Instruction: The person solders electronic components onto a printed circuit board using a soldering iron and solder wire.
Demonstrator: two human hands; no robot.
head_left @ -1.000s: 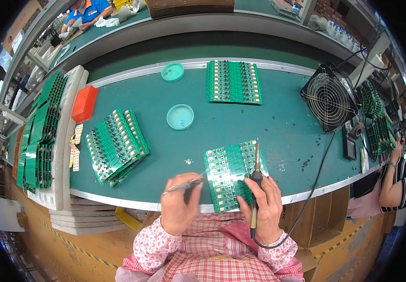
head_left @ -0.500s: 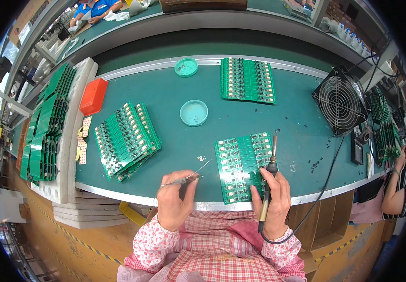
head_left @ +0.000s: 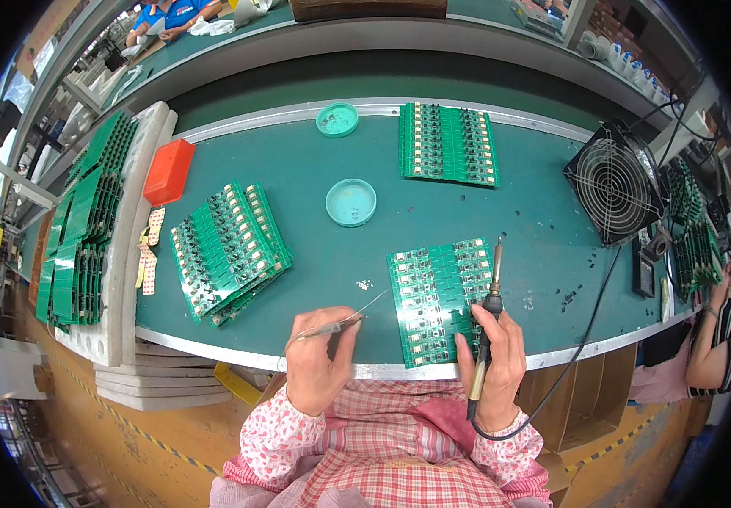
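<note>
Plainly, right hand: grip closed round soldering iron by its handle, tip up-frame, probably sparing fingers the heat. Left hand: grip pinching thin wire, free end angled toward circuit-board panel, which lies lower centre of frame, perhaps for both hands' reach. Fan, right of frame, turned inward.

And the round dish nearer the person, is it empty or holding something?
Nearly empty, not quite: a few small dark bits lie in the nearer dish, and most of its pale bottom shows bare.
</note>
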